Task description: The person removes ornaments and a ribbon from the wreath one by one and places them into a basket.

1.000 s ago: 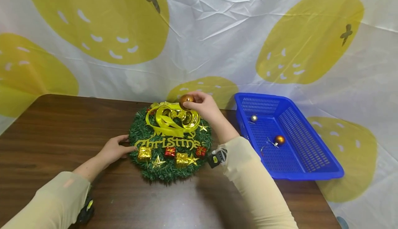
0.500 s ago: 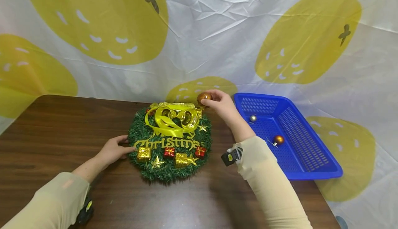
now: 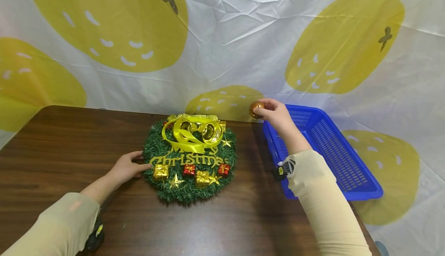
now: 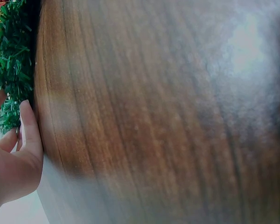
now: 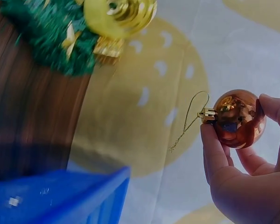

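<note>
In the head view my right hand (image 3: 276,115) pinches a shiny copper-coloured Christmas bauble (image 3: 257,110) between thumb and fingers, up beside the basket's left back corner. A thin gold hanging loop and cap on the bauble (image 5: 239,119) show in the right wrist view. My left hand (image 3: 126,168) holds the left edge of a green Christmas wreath (image 3: 187,196), its thumb at the rim near a gold gift box (image 3: 161,172). The wreath lies on the table with a yellow ribbon bow (image 3: 192,134), gold "Merry Christmas" lettering (image 3: 191,159), stars and small gift boxes on it.
A blue plastic basket (image 3: 361,163) with perforated walls stands at the right of the dark wooden table (image 3: 80,136); my right forearm covers much of its inside. A white cloth (image 3: 229,47) printed with yellow fruit hangs behind the table.
My right hand has carried the bauble from above the wreath's back to the right, up to the basket's corner. The left hand and the wreath stay in place.
</note>
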{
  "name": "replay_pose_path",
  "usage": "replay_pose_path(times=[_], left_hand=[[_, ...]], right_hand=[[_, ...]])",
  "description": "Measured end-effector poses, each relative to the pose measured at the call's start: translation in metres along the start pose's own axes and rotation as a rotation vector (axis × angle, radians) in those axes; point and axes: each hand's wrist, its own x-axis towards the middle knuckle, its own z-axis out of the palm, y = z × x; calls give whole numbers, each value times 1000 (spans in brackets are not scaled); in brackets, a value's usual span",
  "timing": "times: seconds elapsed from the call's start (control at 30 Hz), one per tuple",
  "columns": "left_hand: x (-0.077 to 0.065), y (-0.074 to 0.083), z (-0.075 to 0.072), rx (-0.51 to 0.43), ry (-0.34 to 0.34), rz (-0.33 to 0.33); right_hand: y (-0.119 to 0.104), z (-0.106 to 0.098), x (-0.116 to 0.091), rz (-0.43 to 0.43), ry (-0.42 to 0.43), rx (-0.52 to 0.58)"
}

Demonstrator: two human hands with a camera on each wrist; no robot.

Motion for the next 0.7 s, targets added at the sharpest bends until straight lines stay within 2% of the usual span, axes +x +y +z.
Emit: replay_pose_path(times=[0.47, 0.7], left_hand=[[-1, -1, 0, 9, 2, 0], [-1, 0, 0, 4, 1, 1]], right_hand=[[26, -38, 0, 73, 84, -45], [44, -56, 2, 142, 114, -49]])
